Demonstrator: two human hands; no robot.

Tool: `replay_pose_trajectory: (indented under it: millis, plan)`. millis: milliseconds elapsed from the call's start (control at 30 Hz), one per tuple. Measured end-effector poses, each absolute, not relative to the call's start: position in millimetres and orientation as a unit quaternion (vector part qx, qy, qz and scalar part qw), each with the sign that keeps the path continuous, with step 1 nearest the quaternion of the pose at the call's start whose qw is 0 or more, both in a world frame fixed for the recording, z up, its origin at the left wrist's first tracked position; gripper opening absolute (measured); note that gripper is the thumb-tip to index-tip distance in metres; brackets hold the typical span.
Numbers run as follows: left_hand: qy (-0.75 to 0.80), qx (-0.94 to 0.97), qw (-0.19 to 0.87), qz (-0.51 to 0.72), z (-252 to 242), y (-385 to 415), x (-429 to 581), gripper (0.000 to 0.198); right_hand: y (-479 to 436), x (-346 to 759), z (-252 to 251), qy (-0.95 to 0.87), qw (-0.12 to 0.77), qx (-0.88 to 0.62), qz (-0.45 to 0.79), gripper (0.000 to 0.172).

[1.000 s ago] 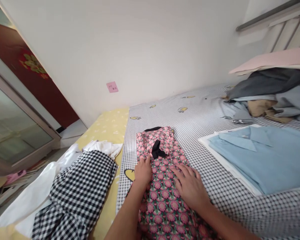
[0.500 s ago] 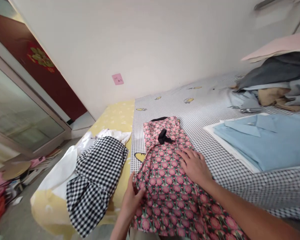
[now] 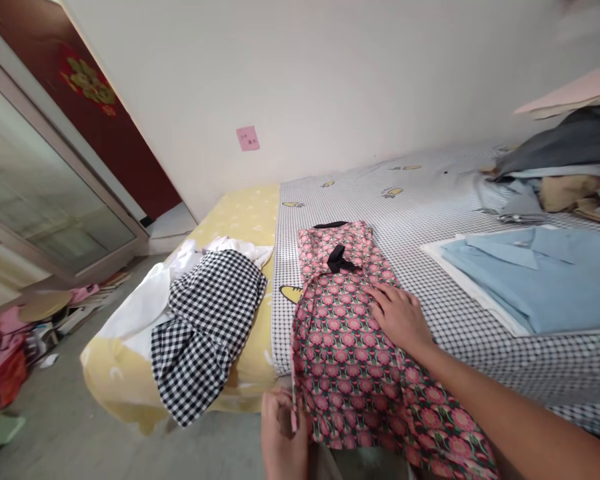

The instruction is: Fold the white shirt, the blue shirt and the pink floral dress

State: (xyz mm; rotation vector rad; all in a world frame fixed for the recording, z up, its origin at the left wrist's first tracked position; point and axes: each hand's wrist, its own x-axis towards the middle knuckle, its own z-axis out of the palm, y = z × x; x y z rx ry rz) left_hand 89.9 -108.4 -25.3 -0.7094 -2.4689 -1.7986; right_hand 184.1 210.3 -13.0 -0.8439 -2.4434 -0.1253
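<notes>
A pink floral garment with a black bow lies lengthwise on the bed, its lower part hanging over the near edge. My left hand pinches its left border low down, just off the bed's edge. Resting on the upper right side of the fabric is my right hand, palm down with the fingers slightly spread. A black-and-white checked garment lies to the left, partly over white cloth.
Folded light blue shirt on white cloth at the right; piled grey and brown clothes behind it. The bed meets the wall at the back. A glass door and floor clutter are on the left.
My left hand has moved down along the garment's left border and closed on it. My right hand stays on the fabric. The view has shifted, showing more of the floor at the left.
</notes>
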Motion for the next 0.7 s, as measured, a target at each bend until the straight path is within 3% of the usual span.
replay_pose_trajectory:
  millis: [167, 333, 500, 700]
  plan:
    - [-0.769, -0.416, 0.103, -0.473, -62.8, -121.7, 109.7, 0.018, 210.8, 184.8, -12.8, -0.909, 0.268, -0.315, -0.048, 0.039]
    - [-0.725, -0.580, 0.162, -0.336, -74.7, -129.1, 110.9, 0.019, 211.3, 185.7, -13.6, -0.909, 0.272, -0.311, -0.052, 0.040]
    - [-0.756, -0.596, 0.129, -0.237, -70.7, -110.8, 114.4, 0.026, 210.9, 186.2, -11.8, -0.911, 0.263, -0.313, -0.050, 0.040]
    - [-0.804, -0.589, 0.004, -0.086, -72.9, -79.3, 133.1, 0.022, 210.3, 186.5, -10.2, -0.912, 0.263, -0.312, -0.049, 0.039]
